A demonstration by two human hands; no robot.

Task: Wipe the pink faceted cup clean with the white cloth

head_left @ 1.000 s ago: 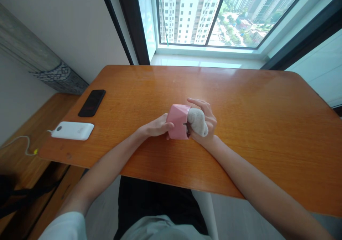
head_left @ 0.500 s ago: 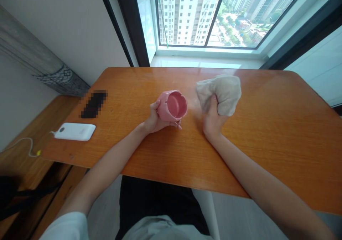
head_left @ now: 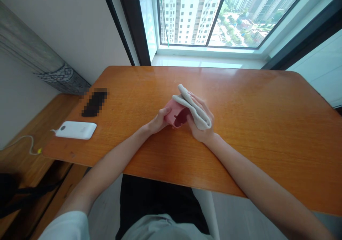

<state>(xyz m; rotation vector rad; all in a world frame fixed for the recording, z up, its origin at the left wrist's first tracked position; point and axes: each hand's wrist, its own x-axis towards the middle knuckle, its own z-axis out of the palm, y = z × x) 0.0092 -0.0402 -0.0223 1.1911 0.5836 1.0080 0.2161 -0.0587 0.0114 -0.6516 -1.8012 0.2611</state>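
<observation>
Half a second back the right hand (head_left: 201,128) held the cloth (head_left: 192,106) up and away over the far side of the table; it has since come back to the middle, and the cloth now lies over the rim of the pink cup (head_left: 176,114). The cup has tipped too: its mouth faced upward before, and now it leans toward the right hand, showing a dark pink inside with nothing visible in it.

The left hand (head_left: 157,121) is closed around the cup's left side, fingers curled on its wall, holding it just above or on the wooden table (head_left: 267,119); which of the two cannot be told. The right hand grips the folded cloth, pressed against the cup's rim.

Most of the cup is hidden by cloth and fingers. At the table's left end lie a white power bank (head_left: 77,130) with a cable, and a dark flat object (head_left: 95,102) that is blurred out
</observation>
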